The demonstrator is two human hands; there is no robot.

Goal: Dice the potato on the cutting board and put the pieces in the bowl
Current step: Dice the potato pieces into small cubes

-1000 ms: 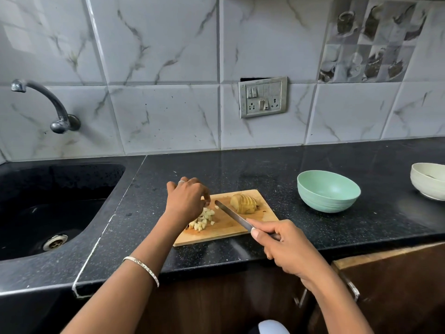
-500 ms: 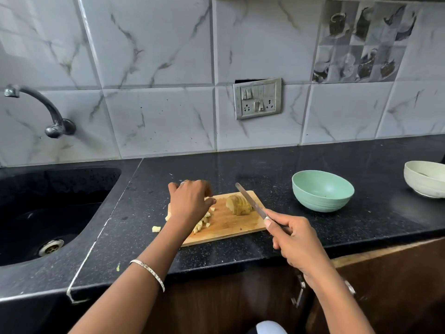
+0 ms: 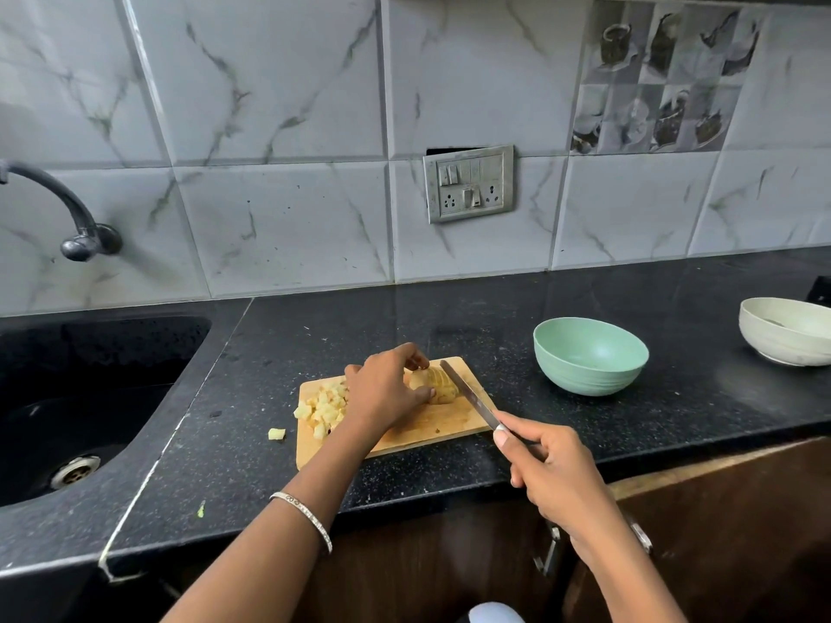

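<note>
A wooden cutting board [image 3: 443, 424] lies on the black counter. On it sits a sliced potato half [image 3: 438, 383], and my left hand [image 3: 387, 391] grips it with fingers and thumb curled round its left side. A pile of diced potato pieces [image 3: 324, 406] lies on the board's left part, and one piece [image 3: 276, 433] lies off the board on the counter. My right hand [image 3: 553, 465] holds a knife [image 3: 470, 393] by the handle, its blade lying just right of the potato. The green bowl [image 3: 590, 362] stands to the right, nothing visible inside.
A black sink [image 3: 85, 397] with a tap [image 3: 67, 213] lies to the left. A white bowl [image 3: 787, 330] stands at the far right of the counter. A switch plate [image 3: 468, 184] hangs on the tiled wall. Wooden cabinet doors run below the counter edge.
My left hand left the diced pile and moved right onto the potato half. The knife swung from the board's middle to the potato's right side. One piece lies off the board.
</note>
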